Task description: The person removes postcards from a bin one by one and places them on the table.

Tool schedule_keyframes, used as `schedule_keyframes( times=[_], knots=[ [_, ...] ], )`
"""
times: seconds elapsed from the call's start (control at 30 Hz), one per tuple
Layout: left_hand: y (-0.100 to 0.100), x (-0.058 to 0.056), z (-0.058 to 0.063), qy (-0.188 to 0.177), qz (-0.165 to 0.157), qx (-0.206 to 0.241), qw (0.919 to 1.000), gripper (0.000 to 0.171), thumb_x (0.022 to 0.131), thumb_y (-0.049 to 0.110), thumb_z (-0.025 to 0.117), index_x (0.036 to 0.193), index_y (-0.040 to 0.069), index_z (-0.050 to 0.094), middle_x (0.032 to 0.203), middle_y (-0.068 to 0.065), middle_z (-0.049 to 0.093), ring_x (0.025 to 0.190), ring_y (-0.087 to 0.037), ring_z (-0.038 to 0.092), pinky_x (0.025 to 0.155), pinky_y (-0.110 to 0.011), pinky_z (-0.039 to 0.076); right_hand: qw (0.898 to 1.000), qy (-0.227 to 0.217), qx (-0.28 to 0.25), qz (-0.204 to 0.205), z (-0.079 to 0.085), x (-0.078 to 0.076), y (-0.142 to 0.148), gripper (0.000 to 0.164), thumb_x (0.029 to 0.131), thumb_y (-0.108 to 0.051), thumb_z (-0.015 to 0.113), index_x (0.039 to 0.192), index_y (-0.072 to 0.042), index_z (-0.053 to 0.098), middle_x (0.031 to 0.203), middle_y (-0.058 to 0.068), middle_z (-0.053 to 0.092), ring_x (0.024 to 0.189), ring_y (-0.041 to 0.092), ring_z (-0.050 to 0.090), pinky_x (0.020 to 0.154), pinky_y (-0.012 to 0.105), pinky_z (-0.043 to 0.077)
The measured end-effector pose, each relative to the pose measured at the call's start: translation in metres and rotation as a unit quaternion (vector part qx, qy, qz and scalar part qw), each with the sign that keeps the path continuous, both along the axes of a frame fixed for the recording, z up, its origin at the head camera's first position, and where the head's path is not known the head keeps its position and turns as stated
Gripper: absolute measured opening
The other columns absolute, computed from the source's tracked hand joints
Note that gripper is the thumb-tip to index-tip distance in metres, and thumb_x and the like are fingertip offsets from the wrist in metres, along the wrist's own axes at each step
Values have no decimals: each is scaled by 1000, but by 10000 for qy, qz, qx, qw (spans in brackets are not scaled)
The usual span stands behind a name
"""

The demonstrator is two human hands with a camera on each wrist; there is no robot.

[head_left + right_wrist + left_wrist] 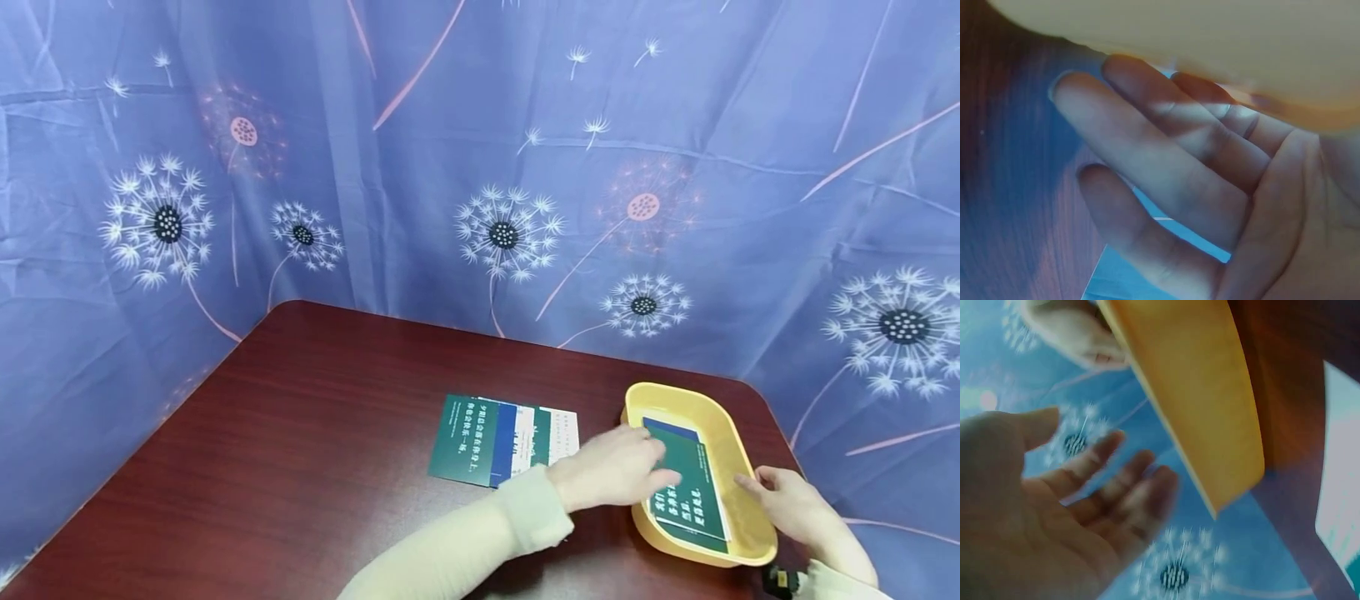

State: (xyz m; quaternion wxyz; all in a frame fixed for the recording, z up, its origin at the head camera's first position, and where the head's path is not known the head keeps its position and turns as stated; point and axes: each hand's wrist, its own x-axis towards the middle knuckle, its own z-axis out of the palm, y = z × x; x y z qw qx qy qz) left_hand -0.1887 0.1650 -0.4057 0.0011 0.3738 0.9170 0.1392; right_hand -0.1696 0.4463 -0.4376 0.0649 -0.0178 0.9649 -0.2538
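Observation:
In the head view a yellow plastic tray sits at the table's right end. Green and blue printed cards with white lettering lie stacked in it. My left hand hovers over the tray's left side. Its fingers are loosely spread with nothing in them, as the left wrist view also shows the hand beside the tray wall. My right hand grips the tray's right rim, thumb on the inner side. In the right wrist view its fingers lie along the tray's outside.
Left of the tray, a fanned group of overlapping cards in green, blue and white lies on the dark red wooden table. A blue curtain with dandelion prints hangs behind the table's far edge. A small black object is at the right wrist.

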Motion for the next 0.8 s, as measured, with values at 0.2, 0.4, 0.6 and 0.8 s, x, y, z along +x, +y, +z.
schedule_keyframes(
  times=[0.2, 0.4, 0.6, 0.8],
  knots=[
    [41, -8, -20, 11, -265, -538, 9982, 33, 99, 53, 48, 88, 28, 67, 80, 15, 57, 77, 0, 53, 75, -16, 45, 10000, 32, 30, 20, 0, 0, -1, 39, 102, -26, 53, 67, -10, 42, 58, -2, 37, 52, 12, 36, 49, 28, 32],
    [67, -16, -38, 240, 317, -1328, 9904, 38, 97, 59, 44, 104, 35, 72, 102, 18, 67, 95, -1, 59, 86, -20, 43, 10000, 30, 28, -3, 2, 0, 1, 39, 102, -27, 52, 68, -10, 43, 58, -1, 38, 52, 12, 37, 50, 28, 33],
    [91, -12, -38, 77, 1252, -2324, 9645, 50, 90, 76, 29, 113, 51, 66, 109, 27, 63, 99, -3, 57, 77, -26, 40, 9999, -82, -79, -90, 2, 1, 2, 39, 102, -28, 51, 69, -9, 45, 59, -1, 39, 54, 13, 40, 51, 28, 34],
    [99, -10, -47, 161, 1689, -2769, 9458, 54, 81, 86, 31, 113, 57, 63, 107, 29, 63, 99, 0, 55, 83, -28, 33, 9996, -181, -173, -142, -1, 1, 0, 38, 102, -27, 52, 70, -7, 46, 59, -1, 40, 54, 12, 41, 51, 27, 35]
  ],
)
